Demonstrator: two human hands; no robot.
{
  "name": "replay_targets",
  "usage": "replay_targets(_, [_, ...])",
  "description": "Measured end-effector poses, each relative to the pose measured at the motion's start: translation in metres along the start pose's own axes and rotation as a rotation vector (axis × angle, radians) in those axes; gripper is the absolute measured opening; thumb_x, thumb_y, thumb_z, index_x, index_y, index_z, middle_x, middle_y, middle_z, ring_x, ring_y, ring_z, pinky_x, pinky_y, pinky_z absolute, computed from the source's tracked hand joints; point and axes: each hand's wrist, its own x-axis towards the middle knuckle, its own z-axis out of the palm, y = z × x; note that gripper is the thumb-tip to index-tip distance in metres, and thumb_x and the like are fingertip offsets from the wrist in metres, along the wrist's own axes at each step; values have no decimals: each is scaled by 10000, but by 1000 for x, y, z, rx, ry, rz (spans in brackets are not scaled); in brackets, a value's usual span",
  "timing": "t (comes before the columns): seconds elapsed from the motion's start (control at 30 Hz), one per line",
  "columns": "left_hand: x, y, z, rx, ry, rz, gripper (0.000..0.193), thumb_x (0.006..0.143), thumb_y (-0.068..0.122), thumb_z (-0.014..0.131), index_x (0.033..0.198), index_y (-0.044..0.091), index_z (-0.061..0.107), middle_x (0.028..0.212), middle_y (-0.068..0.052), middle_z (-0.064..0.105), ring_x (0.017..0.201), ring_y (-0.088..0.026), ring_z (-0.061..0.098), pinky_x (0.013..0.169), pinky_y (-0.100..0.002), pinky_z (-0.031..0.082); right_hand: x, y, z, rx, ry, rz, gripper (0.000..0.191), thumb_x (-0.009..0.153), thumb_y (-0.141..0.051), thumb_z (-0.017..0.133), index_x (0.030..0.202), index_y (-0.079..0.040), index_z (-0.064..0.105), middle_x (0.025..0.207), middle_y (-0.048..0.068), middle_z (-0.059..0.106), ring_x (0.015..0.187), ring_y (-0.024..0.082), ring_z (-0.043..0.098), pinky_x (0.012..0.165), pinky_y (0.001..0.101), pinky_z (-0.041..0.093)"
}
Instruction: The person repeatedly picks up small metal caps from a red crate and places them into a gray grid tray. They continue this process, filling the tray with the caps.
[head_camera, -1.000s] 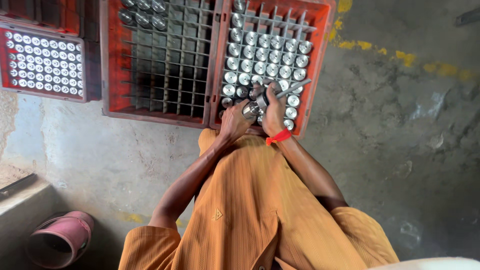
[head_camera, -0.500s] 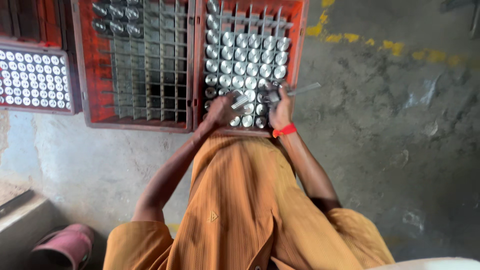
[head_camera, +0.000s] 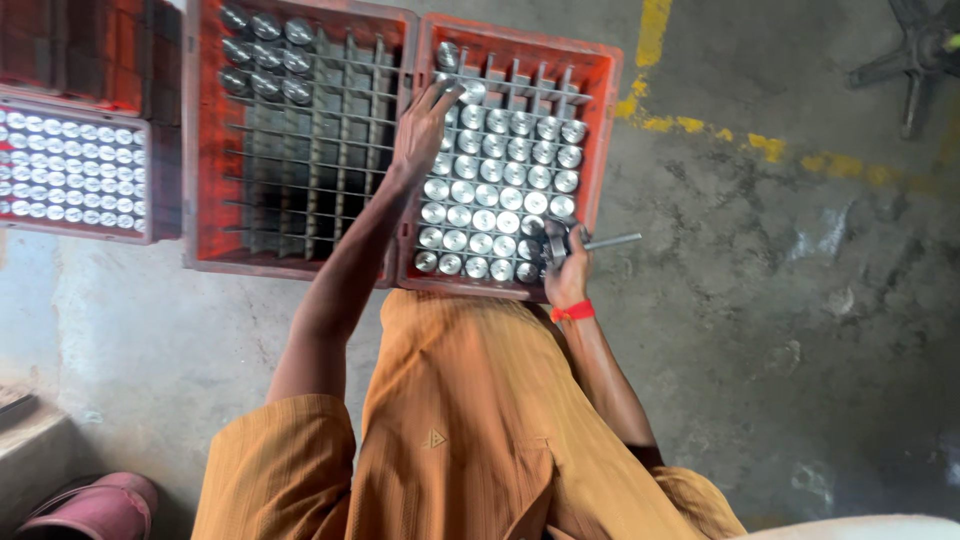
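While the shiny round-topped metal cylinders (head_camera: 497, 190) stand upright in the wire grid of the right-hand orange plastic crate (head_camera: 603, 130), filling most of its cells at upper centre of the frame, the left hand (head_camera: 422, 125) reaches to the crate's far left corner with fingers spread and resting on the topmost cylinders. The right hand (head_camera: 566, 270), nearer the body at the crate's lower right edge, is closed on a slim metal rod (head_camera: 608, 241) whose long axis points right across the rim. Left of it stands a second, mostly empty orange crate (head_camera: 205, 150) on the grey concrete floor (head_camera: 800, 260).
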Motion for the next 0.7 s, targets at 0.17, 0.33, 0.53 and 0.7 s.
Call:
replay_targets(0.17, [-31, -49, -61, 70, 192, -261, 334, 947, -79, 623, 1212, 70, 761, 1130, -133, 741, 1082, -280, 695, 905, -383, 593, -22, 16, -2, -67, 112, 6, 203, 1034, -225, 621, 1191, -98, 594, 984, 59, 723, 926, 204, 717, 832, 363, 553])
replay_targets(0.33, [-47, -109, -107, 691, 198, -377, 527, 692, 246, 867, 1144, -3, 760, 1309, -315, 544, 1179, -464, 474, 935, -557, 444, -30, 35, 6, -34, 110, 70, 221, 1046, -249, 592, 1198, -91, 617, 977, 53, 720, 916, 208, 711, 841, 358, 553])
replay_targets(0.53, [-43, -123, -125, 433, -50, -460, 483, 852, 256, 906, 1220, 4, 719, 1345, -207, 500, 1327, -360, 405, 1095, -557, 347, -33, 55, 14, -92, 54, 61, 202, 1084, -252, 569, 1151, -62, 584, 965, 125, 722, 950, 243, 717, 841, 371, 546])
replay_targets(0.7, [-70, -106, -151, -167, 348, -209, 354, 891, 223, 893, 1122, 18, 721, 1202, -151, 640, 1194, -271, 579, 1027, -463, 522, -42, 54, 11, -101, 9, 115, 240, 1050, -283, 541, 1093, -57, 610, 912, 115, 717, 859, 225, 702, 747, 437, 569])
